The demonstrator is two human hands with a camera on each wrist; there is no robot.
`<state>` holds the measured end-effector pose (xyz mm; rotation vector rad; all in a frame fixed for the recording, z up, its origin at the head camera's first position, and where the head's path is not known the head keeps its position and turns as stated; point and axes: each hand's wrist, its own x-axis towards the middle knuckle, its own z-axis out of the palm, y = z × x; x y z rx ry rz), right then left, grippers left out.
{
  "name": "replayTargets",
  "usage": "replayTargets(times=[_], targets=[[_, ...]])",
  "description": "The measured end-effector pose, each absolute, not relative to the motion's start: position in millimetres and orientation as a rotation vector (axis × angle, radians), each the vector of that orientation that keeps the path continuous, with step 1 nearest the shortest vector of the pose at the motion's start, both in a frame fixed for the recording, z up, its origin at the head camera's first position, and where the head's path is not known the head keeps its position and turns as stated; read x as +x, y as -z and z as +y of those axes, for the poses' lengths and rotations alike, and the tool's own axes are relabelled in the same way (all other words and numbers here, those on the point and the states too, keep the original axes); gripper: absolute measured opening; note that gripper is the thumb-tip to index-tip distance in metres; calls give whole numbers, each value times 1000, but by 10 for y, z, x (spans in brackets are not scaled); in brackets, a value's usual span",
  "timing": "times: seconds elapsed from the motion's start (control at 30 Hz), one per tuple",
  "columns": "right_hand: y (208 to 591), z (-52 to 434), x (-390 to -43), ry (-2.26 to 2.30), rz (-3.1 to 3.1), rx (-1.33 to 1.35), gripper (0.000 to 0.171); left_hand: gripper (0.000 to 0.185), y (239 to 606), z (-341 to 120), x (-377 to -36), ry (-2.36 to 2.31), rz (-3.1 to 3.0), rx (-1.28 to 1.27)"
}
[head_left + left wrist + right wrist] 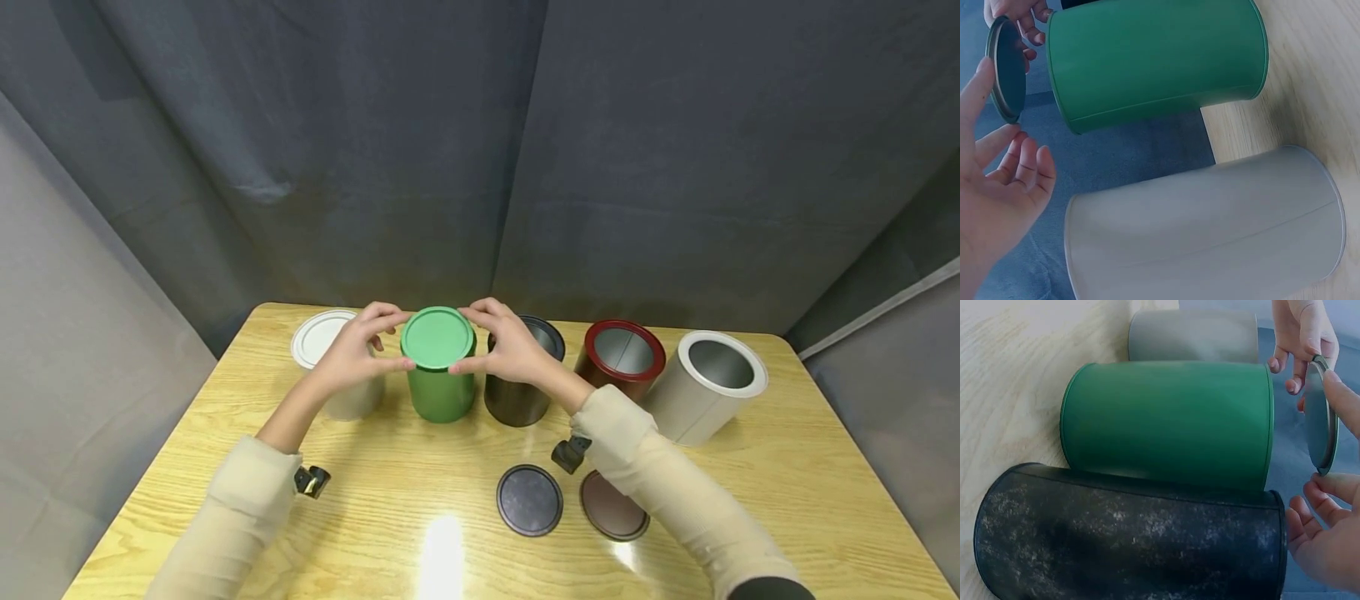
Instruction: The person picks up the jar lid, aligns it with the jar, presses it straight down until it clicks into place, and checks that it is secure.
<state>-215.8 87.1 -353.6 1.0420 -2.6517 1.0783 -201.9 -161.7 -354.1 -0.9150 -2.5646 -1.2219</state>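
Between both hands, a green round lid (438, 337) is held level over a green can (441, 398). Left hand (352, 350) pinches the lid's left edge with thumb and fingertips. On the opposite edge, the right hand (512, 348) does the same. Both wrist views show a gap between the lid (1321, 419) and the rim of the upright green can (1160, 56). Left of it stands a white can (360, 400) topped with a white lid (324, 340), partly behind the left hand. A black can (517, 404) stands just right, partly covered by the right hand.
Further right stand an uncovered dark red can (596, 379) and an uncovered white can (686, 408). A black lid (529, 500) and a dark red lid (611, 507) lie on the wooden table (375, 533), nearer the front. A grey curtain (375, 167) hangs behind.
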Motion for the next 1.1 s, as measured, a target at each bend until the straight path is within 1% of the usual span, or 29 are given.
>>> replayTargets(times=[0.37, 0.83, 1.1], targets=[[3549, 835, -2271, -1013, -2783, 974, 80, 60, 3564, -1637, -2156, 1127, -2704, -875], [3564, 824, -2327, -841, -2906, 937, 81, 61, 3648, -1626, -2241, 1091, -2748, -899], [3564, 840, -2350, -796, -2926, 931, 80, 61, 3632, -1606, -2284, 1062, -2788, -913]])
